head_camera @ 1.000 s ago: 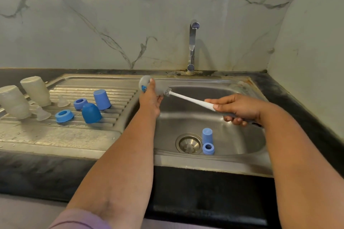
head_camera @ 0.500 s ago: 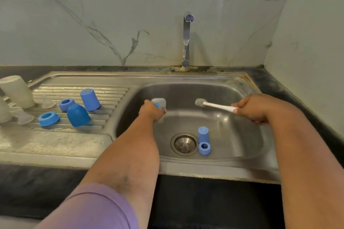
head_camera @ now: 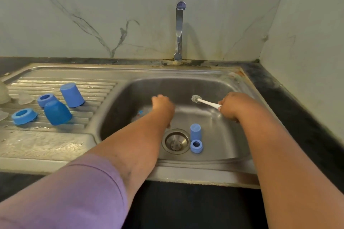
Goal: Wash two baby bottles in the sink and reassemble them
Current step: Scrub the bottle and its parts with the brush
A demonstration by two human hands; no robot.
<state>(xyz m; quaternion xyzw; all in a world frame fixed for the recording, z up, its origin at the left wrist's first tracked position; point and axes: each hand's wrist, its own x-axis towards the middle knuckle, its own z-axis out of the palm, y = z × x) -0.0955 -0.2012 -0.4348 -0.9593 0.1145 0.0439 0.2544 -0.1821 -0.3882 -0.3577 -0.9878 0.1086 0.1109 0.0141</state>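
My left hand [head_camera: 162,105] hovers low inside the steel sink basin [head_camera: 229,87], blurred by motion, with nothing seen in its fingers. Just left of its wrist a small translucent bottle [head_camera: 139,114] with coloured markings shows as a smear on the basin floor. My right hand [head_camera: 232,107] grips the white handle of a bottle brush, whose grey head [head_camera: 196,98] points left over the basin. By the drain [head_camera: 176,141] stand a small blue cap [head_camera: 195,130] and a blue ring [head_camera: 196,146].
The drainboard on the left holds two blue caps [head_camera: 72,95] [head_camera: 57,112], two blue rings [head_camera: 46,99] [head_camera: 24,116], a clear nipple [head_camera: 25,98] and part of a frosted bottle [head_camera: 2,95] at the frame edge. The tap [head_camera: 179,29] rises behind the basin; no water runs.
My left hand dropped from the sink's back rim into the basin, and the small bottle it held now lies beside its wrist. My right hand, still holding the brush, moved slightly.
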